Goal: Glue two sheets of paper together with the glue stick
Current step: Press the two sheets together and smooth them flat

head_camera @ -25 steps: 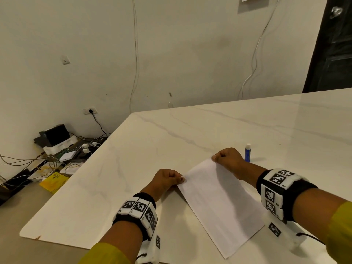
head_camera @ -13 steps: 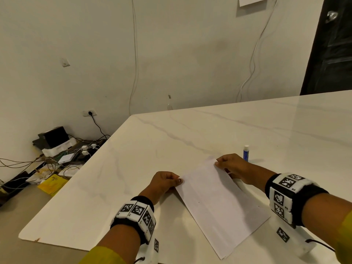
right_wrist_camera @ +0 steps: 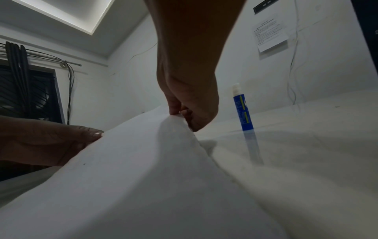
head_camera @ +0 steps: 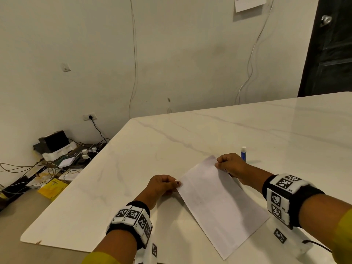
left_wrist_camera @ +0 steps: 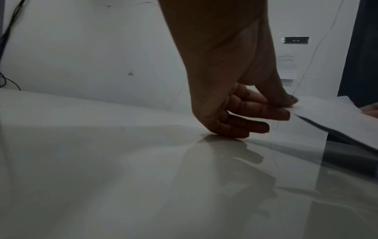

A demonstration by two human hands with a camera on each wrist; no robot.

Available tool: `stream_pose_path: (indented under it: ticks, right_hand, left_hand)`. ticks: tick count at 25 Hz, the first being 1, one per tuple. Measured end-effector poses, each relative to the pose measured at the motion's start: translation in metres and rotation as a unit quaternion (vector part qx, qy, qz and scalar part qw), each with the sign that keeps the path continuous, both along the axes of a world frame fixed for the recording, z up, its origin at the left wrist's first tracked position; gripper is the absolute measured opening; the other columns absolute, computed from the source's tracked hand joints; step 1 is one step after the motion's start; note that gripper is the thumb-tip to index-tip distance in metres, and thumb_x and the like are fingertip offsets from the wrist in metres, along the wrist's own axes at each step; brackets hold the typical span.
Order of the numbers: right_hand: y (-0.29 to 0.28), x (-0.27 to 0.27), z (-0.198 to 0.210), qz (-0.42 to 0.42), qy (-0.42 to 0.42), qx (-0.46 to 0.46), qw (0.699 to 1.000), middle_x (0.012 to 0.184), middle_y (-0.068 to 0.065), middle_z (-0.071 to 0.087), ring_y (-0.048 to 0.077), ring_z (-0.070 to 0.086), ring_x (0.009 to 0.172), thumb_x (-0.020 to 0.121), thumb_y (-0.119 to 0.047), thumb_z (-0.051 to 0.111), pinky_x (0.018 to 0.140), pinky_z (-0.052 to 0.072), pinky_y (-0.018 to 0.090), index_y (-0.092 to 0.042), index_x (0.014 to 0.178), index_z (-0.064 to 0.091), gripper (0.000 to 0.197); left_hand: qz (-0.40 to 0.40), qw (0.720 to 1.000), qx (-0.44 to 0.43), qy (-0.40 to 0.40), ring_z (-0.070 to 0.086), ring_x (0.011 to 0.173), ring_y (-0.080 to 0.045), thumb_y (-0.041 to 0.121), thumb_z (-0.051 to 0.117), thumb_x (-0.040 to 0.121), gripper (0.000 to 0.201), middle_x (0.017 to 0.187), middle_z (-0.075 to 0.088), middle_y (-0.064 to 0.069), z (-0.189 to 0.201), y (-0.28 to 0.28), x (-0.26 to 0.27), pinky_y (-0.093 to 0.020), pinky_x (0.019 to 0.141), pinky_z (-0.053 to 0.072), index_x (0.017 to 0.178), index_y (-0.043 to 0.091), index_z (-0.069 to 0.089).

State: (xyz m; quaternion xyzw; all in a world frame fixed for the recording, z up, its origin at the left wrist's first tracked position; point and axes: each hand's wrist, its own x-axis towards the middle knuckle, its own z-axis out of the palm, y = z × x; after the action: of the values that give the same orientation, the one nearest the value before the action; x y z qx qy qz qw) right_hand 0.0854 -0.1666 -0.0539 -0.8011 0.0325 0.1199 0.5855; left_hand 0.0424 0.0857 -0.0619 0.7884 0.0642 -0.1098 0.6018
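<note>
Both hands are on the white rectangular paper sheet (head_camera: pixel 219 202), which lies at an angle on the white marble-veined tabletop (head_camera: pixel 190 141). The left hand (head_camera: pixel 162 185) pinches the sheet's far-left corner between thumb and forefinger; in the left wrist view the other fingers (left_wrist_camera: pixel 251 127) are curled, with the lowest knuckles resting on the tabletop. The right hand (head_camera: pixel 232 166) pinches the far-right corner, thumb on top. The far edge is lifted off the tabletop while the near end rests flat. Whether one sheet or two is in the pinch cannot be told from these views.

The blue glue stick with a white cap (right_wrist_camera: pixel 243 108) stands upright, cap on, on the tabletop just beyond the right hand and apart from the sheet. No glue appears to be on the paper.

Risks, as judged:
- The glue stick is tall, narrow and close to the right hand's knuckles. A sweep of the lifted sheet or of that hand away from the paper could knock it over and send it rolling.
- The right wrist view shows the sheet bowing under the right-hand pinch. Uneven pull between the two corners could crease it.
- If two sheets are stacked here, a pinch at the corners may lift both together or skew them.
- The tabletop looks glossy, so the resting near end may slide.
</note>
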Motion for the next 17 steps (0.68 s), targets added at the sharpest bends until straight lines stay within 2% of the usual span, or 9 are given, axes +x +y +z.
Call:
stream_pose_path:
  ticks: [4, 6, 8, 10, 11, 14, 17]
  right_hand:
    - [0.001, -0.001, 0.002, -0.001, 0.011, -0.004, 1.0, 0.062, 0.005, 0.044, 0.014, 0.036, 0.054, 0.089, -0.004, 0.056, 0.051, 0.026, 0.023, -0.007, 0.072, 0.057, 0.017]
    - [0.003, -0.002, 0.005, -0.002, 0.01, -0.002, 1.0, 0.065, 0.006, 0.044, 0.014, 0.037, 0.056, 0.089, -0.003, 0.055, 0.052, 0.026, 0.023, -0.005, 0.079, 0.057, 0.01]
    - [0.005, -0.004, 0.008, 0.003, 0.007, 0.0, 1.0, 0.065, 0.006, 0.044, 0.013, 0.037, 0.055, 0.089, -0.002, 0.053, 0.051, 0.026, 0.022, -0.004, 0.083, 0.056, 0.007]
    - [0.009, -0.008, 0.012, 0.02, 0.001, -0.004, 1.0, 0.064, 0.005, 0.045, 0.013, 0.038, 0.054, 0.089, -0.002, 0.052, 0.048, 0.029, 0.02, -0.004, 0.084, 0.057, 0.007]
    - [0.012, -0.009, 0.014, 0.032, -0.004, -0.009, 0.999, 0.065, 0.005, 0.046, 0.013, 0.04, 0.054, 0.089, -0.001, 0.052, 0.046, 0.031, 0.018, -0.003, 0.084, 0.057, 0.008]
    - [0.021, -0.01, 0.019, 0.059, -0.02, -0.025, 0.998, 0.075, 0.007, 0.055, 0.015, 0.049, 0.063, 0.089, -0.003, 0.053, 0.053, 0.039, 0.017, -0.005, 0.082, 0.061, 0.01]
    - [0.028, -0.008, 0.021, 0.081, -0.04, -0.03, 0.995, 0.078, 0.006, 0.057, 0.014, 0.05, 0.067, 0.088, -0.005, 0.057, 0.058, 0.04, 0.019, -0.01, 0.073, 0.061, 0.017]
  left_hand:
    - [-0.043, 0.998, 0.038, 0.035, 0.061, 0.059, -0.008, 0.008, 0.068, 0.082, 0.012, 0.072, 0.065, -0.005, 0.007, -0.001, 0.002, -0.02, 0.067, 0.048, 0.071, 0.011, 0.064]
    - [-0.043, 0.997, 0.034, 0.06, 0.062, 0.065, -0.012, 0.012, 0.061, 0.087, 0.006, 0.08, 0.061, -0.007, 0.015, -0.003, 0.003, -0.023, 0.069, 0.048, 0.081, 0.01, 0.062]
    - [-0.026, 0.996, 0.037, 0.071, 0.061, 0.078, -0.018, 0.022, 0.059, 0.089, 0.013, 0.089, 0.061, -0.006, 0.026, -0.006, 0.005, -0.03, 0.076, 0.051, 0.095, 0.01, 0.06]
    - [-0.031, 0.996, 0.07, 0.034, 0.061, 0.091, -0.019, 0.03, 0.06, 0.088, 0.022, 0.1, 0.065, -0.004, 0.035, -0.011, 0.012, -0.036, 0.086, 0.05, 0.103, 0.015, 0.061]
    - [-0.042, 0.996, 0.077, 0.008, 0.061, 0.094, -0.018, 0.03, 0.061, 0.088, 0.024, 0.104, 0.066, -0.003, 0.04, -0.017, 0.015, -0.035, 0.086, 0.049, 0.107, 0.015, 0.061]
    - [-0.075, 0.99, 0.113, -0.048, 0.059, 0.09, -0.017, 0.024, 0.064, 0.087, 0.029, 0.1, 0.066, -0.004, 0.049, -0.041, 0.023, -0.025, 0.073, 0.046, 0.112, 0.009, 0.063]
    - [-0.051, 0.981, 0.159, -0.095, 0.055, 0.08, -0.016, 0.019, 0.069, 0.083, 0.017, 0.082, 0.062, -0.003, 0.047, -0.058, 0.029, -0.019, 0.064, 0.043, 0.094, 0.006, 0.068]
